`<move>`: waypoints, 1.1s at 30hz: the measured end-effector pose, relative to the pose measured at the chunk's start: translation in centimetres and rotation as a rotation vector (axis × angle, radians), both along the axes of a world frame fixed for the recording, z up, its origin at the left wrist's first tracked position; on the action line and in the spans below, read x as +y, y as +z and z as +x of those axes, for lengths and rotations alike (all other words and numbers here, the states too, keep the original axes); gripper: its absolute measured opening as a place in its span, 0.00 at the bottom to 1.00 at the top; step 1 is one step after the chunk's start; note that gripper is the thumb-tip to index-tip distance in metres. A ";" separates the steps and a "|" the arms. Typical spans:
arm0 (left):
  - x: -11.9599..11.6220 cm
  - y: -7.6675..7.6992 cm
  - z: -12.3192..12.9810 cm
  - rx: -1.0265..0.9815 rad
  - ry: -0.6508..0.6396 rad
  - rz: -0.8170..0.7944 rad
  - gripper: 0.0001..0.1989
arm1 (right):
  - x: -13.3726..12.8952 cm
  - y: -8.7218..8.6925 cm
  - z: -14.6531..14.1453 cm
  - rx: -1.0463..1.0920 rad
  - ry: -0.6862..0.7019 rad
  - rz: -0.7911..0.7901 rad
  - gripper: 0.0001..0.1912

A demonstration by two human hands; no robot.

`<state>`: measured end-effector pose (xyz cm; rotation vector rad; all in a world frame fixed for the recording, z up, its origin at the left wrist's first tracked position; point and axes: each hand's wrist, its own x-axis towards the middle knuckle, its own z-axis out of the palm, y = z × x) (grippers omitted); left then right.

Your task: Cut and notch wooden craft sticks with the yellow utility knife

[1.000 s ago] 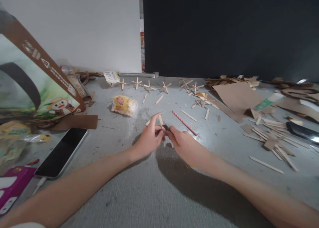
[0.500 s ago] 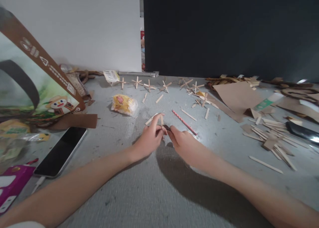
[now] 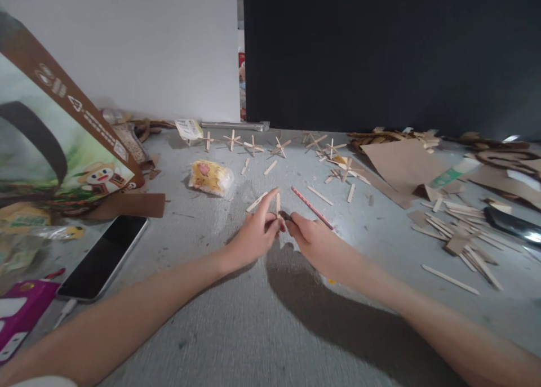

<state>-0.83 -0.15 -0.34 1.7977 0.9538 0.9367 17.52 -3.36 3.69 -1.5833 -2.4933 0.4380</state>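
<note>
At table centre, two hands pinch crossed wooden sticks together.

From the left, the left hand (image 3: 253,238) rests its heel on the grey table (image 3: 236,330), thumb and fingers closed on an upright stick (image 3: 278,203), forefinger stretched forward over a flat-lying stick (image 3: 256,201). Just right of it, touching fingertip to fingertip, the right hand (image 3: 315,240) grips a small dark piece (image 3: 285,215) against the stick's foot; what it is cannot be told. Both forearms lie low, converging. Steady pressure at the joint, wrists planted, should keep the stick from twisting. A pink straw (image 3: 311,208) lies just beyond the right hand.
</note>
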 end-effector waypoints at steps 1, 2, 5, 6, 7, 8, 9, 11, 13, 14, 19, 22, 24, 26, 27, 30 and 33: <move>0.0 0.0 0.0 -0.013 -0.009 -0.004 0.34 | 0.0 -0.1 0.0 -0.009 0.008 0.010 0.15; 0.0 0.0 0.0 -0.023 -0.013 -0.009 0.33 | 0.0 -0.2 -0.1 -0.031 0.023 0.027 0.14; -0.1 -0.1 0.0 -0.038 0.006 -0.025 0.31 | -0.5 -0.5 -0.5 -0.154 0.049 0.096 0.13; -0.1 -0.1 0.1 -0.035 0.017 -0.028 0.30 | -0.7 -0.6 -0.6 -0.186 0.041 0.110 0.14; -0.2 -0.2 0.1 -0.030 0.028 -0.029 0.29 | -0.9 -0.7 -0.8 -0.203 0.027 0.114 0.14; -0.3 -0.2 0.2 -0.027 0.036 -0.030 0.29 | -1.2 -0.7 -1.1 -0.207 0.004 0.106 0.14; -0.3 -0.2 0.2 -0.027 0.040 -0.035 0.28 | -1.4 -0.8 -1.2 -0.206 -0.024 0.091 0.14; -0.1 -0.3 0.3 -0.043 0.050 -0.072 0.28 | -1.8 -0.9 -1.6 -0.201 -0.095 0.063 0.13; 0.2 -0.5 0.3 -0.076 0.086 -0.134 0.29 | -2.2 -0.9 -1.7 -0.197 -0.147 0.079 0.11; 0.4 -0.6 0.3 -0.095 0.111 -0.161 0.29 | -2.3 -0.9 -1.7 -0.188 -0.154 0.099 0.11; 0.7 -0.8 0.2 -0.178 0.054 -0.169 0.28 | -1.9 -0.9 -1.1 -0.055 -0.073 0.099 0.13; 0.4 -0.8 0.2 -0.188 0.015 -0.136 0.28 | -1.3 -1.0 -0.9 0.005 -0.084 0.049 0.14; 0.2 -0.7 0.2 -0.176 0.017 -0.123 0.27 | -1.0 -1.0 -0.9 0.029 -0.091 0.026 0.15; 0.2 -0.7 0.2 -0.172 0.021 -0.121 0.26 | -0.9 -0.9 -0.8 0.036 -0.077 0.023 0.14; 0.1 -0.7 0.2 -0.171 0.021 -0.123 0.26 | -0.9 -0.9 -0.8 0.035 -0.070 0.023 0.14; 0.1 -0.5 0.2 -0.167 0.020 -0.125 0.26 | -0.8 -0.9 -0.7 0.037 -0.080 -0.008 0.14; 0.0 -0.3 0.2 -0.154 0.017 -0.130 0.27 | -0.8 -1.1 -0.8 0.030 -0.095 -0.035 0.15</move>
